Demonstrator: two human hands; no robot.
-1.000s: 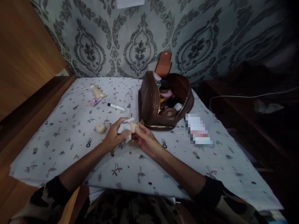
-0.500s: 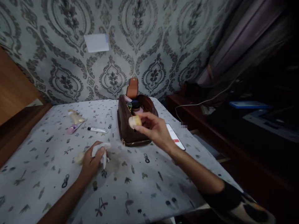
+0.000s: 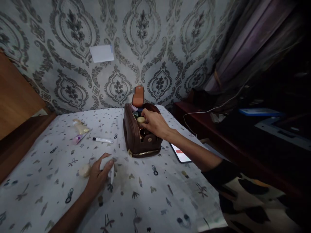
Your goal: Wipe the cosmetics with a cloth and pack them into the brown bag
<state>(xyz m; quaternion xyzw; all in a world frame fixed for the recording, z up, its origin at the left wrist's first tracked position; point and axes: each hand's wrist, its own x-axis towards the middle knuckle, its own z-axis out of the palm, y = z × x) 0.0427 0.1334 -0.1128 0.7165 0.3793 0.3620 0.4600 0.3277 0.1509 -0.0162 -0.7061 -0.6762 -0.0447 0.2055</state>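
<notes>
A brown bag (image 3: 131, 136) stands unzipped on the table, its tan strap flap (image 3: 138, 95) raised behind. My right hand (image 3: 156, 124) reaches into the bag's mouth, fingers closed around a small jar with a yellowish lid (image 3: 141, 120). Other containers crowd the bag around the jar, partly hidden by the hand and the bag's side. Nearer the front, my left hand (image 3: 98, 171) grips a crumpled white tissue (image 3: 106, 163) just above the cloth. Left of that hand lies a round beige object (image 3: 84, 170), partly covered by it.
On the left lie a pale yellow tube (image 3: 81, 128), a purple-and-white tube (image 3: 78, 138) and a slim white tube with a black cap (image 3: 103, 140). A lit phone (image 3: 181, 153) is right of the bag, under my right forearm. A white cable (image 3: 209, 109) trails across the right side.
My right hand has carried the jar from in front of the bag up and into its opening. My left hand stays near the same spot with the tissue. The view has shifted slightly.
</notes>
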